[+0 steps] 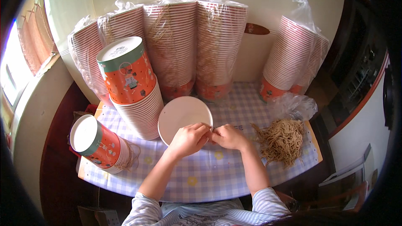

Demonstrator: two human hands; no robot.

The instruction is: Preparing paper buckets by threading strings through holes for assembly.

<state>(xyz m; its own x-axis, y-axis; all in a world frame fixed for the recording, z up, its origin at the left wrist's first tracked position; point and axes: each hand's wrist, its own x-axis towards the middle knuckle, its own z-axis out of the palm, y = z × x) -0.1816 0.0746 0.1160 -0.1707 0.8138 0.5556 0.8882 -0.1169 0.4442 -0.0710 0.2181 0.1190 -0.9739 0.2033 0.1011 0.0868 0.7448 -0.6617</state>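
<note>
At the near left, an orange tub stack (104, 145) leans. Centrally, the left hand (193, 138) curls its fingers narrowly on a white tub's (184, 115) right rim; the right hand (228, 137) meets it, its grip unclear. Tan strings (283, 141) lie right; wrapped tub stacks (169, 46) stand far.

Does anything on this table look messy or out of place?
Nothing looks spilled or damaged. The tan cords look untidy: they lie in a tangled heap at the right, with a crumpled clear bag behind them. Loose strands also trail beside the short bucket stack at the left.
</note>
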